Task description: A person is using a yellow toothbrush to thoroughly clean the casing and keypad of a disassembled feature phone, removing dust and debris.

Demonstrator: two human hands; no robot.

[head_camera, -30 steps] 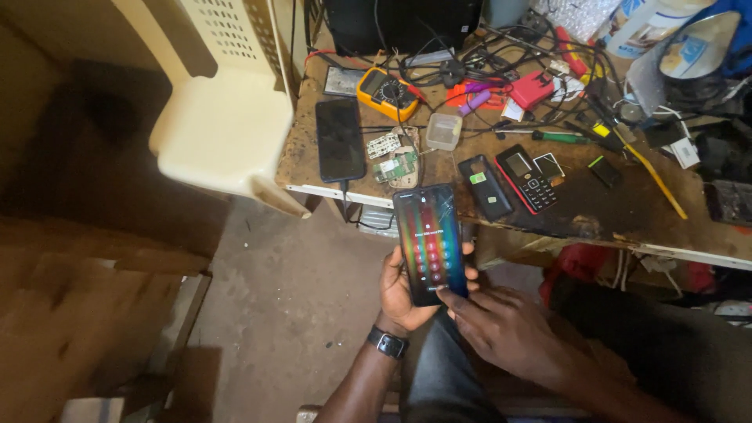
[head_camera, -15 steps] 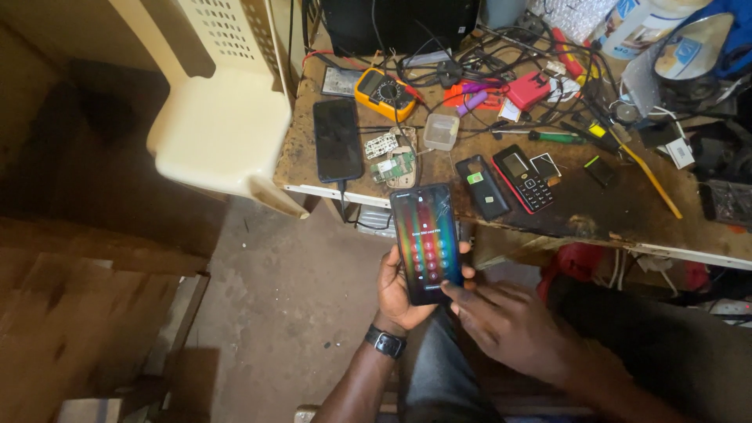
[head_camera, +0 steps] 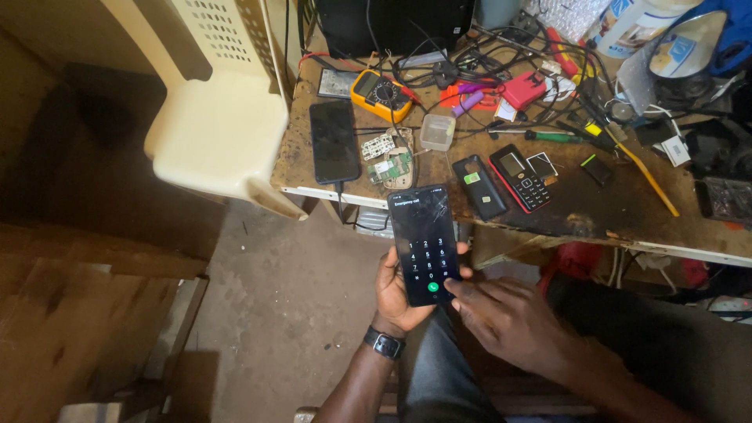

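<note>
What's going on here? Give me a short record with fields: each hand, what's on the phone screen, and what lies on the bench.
left hand: left hand holds a smartphone upright from below
right hand: right hand, forefinger at the phone's lower right edge
screen: lit, dark dial pad with a green call button; glass cracked near the top
wrist: dark watch on the left wrist
bench: wooden workbench with a dark phone, a yellow multimeter, a red keypad phone, circuit boards, tangled cables
beside bench: cream plastic chair
</note>
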